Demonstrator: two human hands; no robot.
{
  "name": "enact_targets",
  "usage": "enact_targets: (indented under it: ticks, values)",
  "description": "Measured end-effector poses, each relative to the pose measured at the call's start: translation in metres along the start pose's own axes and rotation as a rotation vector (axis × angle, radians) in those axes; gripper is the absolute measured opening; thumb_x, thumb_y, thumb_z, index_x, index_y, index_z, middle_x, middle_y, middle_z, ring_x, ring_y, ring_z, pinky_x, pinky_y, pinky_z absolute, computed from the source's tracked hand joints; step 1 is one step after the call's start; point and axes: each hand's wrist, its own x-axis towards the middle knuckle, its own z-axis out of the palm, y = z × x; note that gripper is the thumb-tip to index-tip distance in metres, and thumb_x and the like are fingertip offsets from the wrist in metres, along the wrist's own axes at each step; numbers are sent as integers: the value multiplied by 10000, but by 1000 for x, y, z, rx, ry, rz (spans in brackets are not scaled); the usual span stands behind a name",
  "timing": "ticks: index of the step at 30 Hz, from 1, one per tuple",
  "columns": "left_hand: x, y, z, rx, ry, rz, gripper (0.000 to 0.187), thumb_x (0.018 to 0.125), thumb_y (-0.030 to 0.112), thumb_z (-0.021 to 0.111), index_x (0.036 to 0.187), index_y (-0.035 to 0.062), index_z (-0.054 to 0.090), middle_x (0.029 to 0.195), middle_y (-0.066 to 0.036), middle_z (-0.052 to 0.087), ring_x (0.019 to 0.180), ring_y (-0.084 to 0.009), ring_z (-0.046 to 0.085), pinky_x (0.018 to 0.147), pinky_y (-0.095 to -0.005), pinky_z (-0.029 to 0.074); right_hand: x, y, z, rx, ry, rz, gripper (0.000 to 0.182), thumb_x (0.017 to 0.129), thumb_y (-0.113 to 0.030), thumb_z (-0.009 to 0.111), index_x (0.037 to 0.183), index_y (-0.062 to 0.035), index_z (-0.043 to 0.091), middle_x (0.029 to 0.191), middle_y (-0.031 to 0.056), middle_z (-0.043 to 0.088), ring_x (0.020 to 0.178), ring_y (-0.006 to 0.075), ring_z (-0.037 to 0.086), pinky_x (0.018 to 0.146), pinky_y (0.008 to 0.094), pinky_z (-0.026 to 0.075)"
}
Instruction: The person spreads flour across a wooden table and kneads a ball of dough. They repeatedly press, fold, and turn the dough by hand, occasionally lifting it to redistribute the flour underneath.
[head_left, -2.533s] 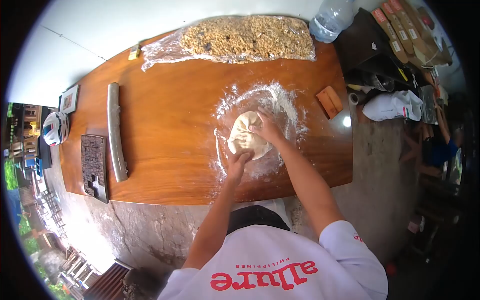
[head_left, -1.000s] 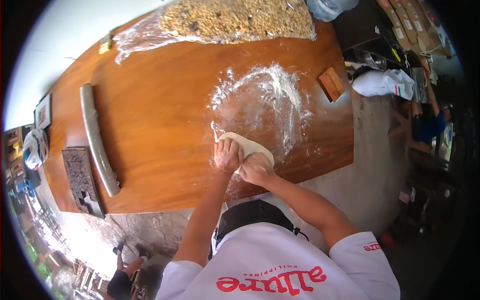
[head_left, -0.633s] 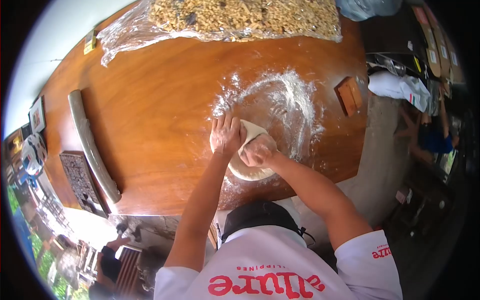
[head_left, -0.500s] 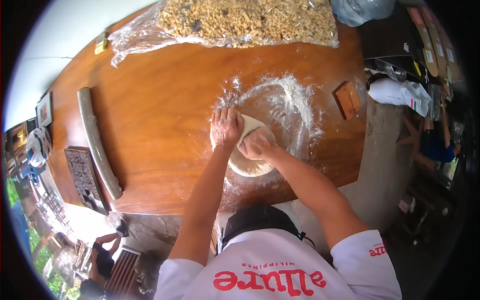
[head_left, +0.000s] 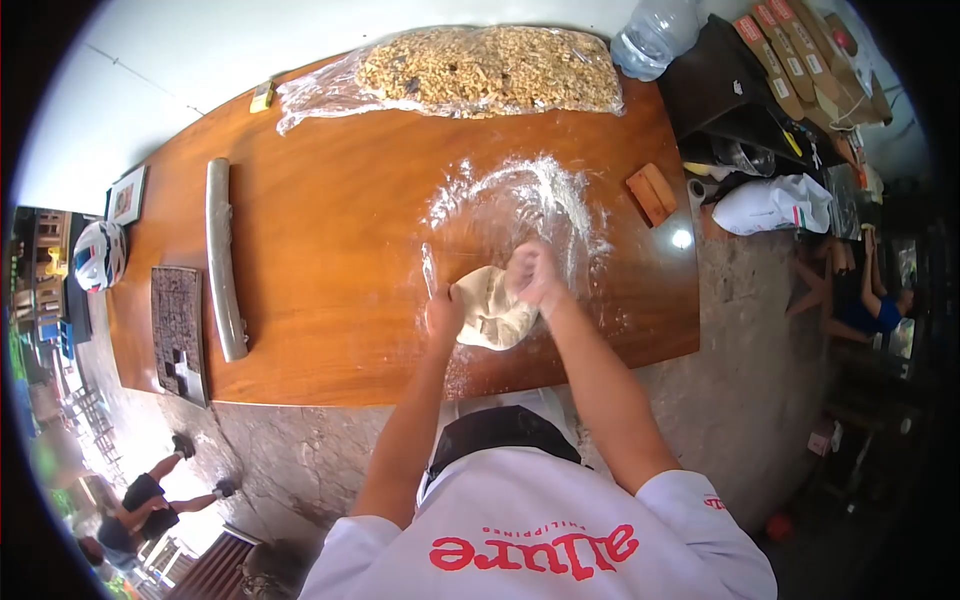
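A pale lump of dough [head_left: 492, 312], folded and creased on top, lies on the wooden table [head_left: 330, 290]. My left hand [head_left: 445, 312] is closed on the dough's left edge, thumb toward the dough. At its upper right edge is my right hand [head_left: 535, 272], slightly blurred, its fingers curled in against the dough. White flour [head_left: 550, 190] is spread in a rough ring on the wood beyond and to the right of the dough.
A plastic-wrapped slab of chunky golden pieces [head_left: 490, 72] lies along the far edge. A long grey tube [head_left: 224, 260] and a dark carved block [head_left: 178, 330] are on the left; a small wooden block [head_left: 652, 195] is on the right. Another person [head_left: 150, 500] is at lower left.
Both hands have moved from on top of the dough to its sides, the left hand toward me, the right hand upward. The dough looks smaller and more folded. The head view has shifted.
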Motion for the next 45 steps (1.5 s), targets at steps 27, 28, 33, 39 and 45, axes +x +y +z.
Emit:
enact_targets:
  ticks: [27, 28, 33, 39, 45]
  values:
    - [94, 68, -1, 168, -447, -79, 509, 928, 292, 398, 767, -96, 685, 900, -336, 659, 872, -486, 658, 859, -528, 513, 62, 35, 9, -1719, 47, 90, 475, 906, -399, 555, 895, 50, 711, 943, 306, 684, 948, 432, 667, 846, 482, 495]
    - [96, 66, 1, 167, -438, -75, 509, 928, 292, 398, 767, -96, 685, 900, -336, 659, 872, -486, 658, 859, -528, 513, 59, 35, 12, -1724, 43, 80, 475, 906, -399, 555, 895, 50, 711, 943, 306, 684, 948, 432, 667, 846, 482, 495]
    - [105, 69, 14, -22, -78, 84, 489, 949, 328, 420, 810, -58, 685, 916, -341, 640, 868, -520, 627, 807, -561, 496, 64, 44, 10, -1799, 220, -340, 448, 921, -382, 549, 878, 29, 723, 889, 279, 692, 891, 440, 675, 818, 511, 514]
    - [81, 47, 10, -7, -23, 277, 494, 978, 345, 390, 773, -30, 639, 831, -302, 645, 765, -515, 607, 728, -581, 485, 35, 76, 8, -1729, 327, -851, 369, 949, -286, 503, 801, 9, 667, 790, 235, 681, 781, 431, 662, 757, 527, 514]
    - [21, 24, 21, 55, 72, 417, 418, 1004, 307, 425, 823, 9, 656, 818, -248, 676, 723, -453, 638, 676, -544, 517, 5, 75, -43, -1581, 161, -769, 312, 928, -240, 510, 752, -13, 632, 682, 192, 617, 607, 307, 600, 644, 461, 468]
